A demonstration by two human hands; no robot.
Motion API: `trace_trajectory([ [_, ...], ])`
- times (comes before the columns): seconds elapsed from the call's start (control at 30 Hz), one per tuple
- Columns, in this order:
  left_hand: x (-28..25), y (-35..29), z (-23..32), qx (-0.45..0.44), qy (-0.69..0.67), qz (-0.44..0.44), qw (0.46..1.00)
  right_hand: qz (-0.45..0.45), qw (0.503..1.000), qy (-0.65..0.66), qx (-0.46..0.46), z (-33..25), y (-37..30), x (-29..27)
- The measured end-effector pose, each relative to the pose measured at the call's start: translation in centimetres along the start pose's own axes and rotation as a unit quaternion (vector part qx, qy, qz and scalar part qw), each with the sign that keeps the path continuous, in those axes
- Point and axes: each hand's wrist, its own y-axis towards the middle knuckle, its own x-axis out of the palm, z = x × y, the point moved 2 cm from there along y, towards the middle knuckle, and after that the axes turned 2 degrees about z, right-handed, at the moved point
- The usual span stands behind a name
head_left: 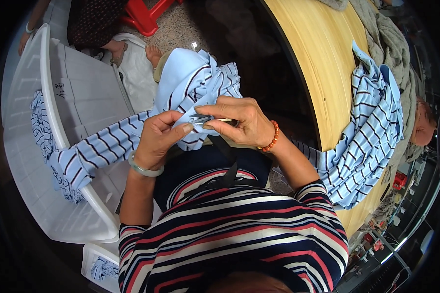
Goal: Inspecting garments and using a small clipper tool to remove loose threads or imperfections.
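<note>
Light-blue fabric with dark and white stripes (181,80) is bunched over my lap. My left hand (154,139) pinches an edge of it between thumb and forefinger, a pale green bangle at the wrist. Facing it, my right hand (244,119) grips small thread snips (201,118); their grey blades lie against the pinched edge. Most of the snips' handle is hidden by my fingers, with a pale bit showing. An orange bead bracelet circles my right wrist. From my lap, a striped length runs left over a white bin's rim.
The white plastic bin (46,97) stands at left, with a smaller white container (90,254) below it. On the right, a wooden table (308,44) bears another striped fabric pile (371,127) and grey cloth (393,44). A red stool (144,17) and another person's feet (153,54) are at the far side.
</note>
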Motion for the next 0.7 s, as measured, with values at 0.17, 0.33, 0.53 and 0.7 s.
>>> trace_trajectory([
  [0.17,-0.4,0.4,1.1,0.014,0.068,-0.023,0.997,-0.058,0.997,0.046,-0.022,1.1,1.3,-0.6],
  [0.33,-1.1,0.8,0.7,-0.011,0.062,-0.05,0.997,-0.098,0.99,0.102,-0.013,1.9,1.8,-0.7],
  [0.53,-1.1,0.9,0.6,-0.028,0.039,-0.048,0.998,-0.061,0.988,0.144,-0.004,2.3,1.3,-0.3],
  [0.7,-0.9,1.0,0.8,-0.01,0.047,-0.036,0.998,-0.072,0.993,0.094,-0.017,1.9,1.6,-0.4],
])
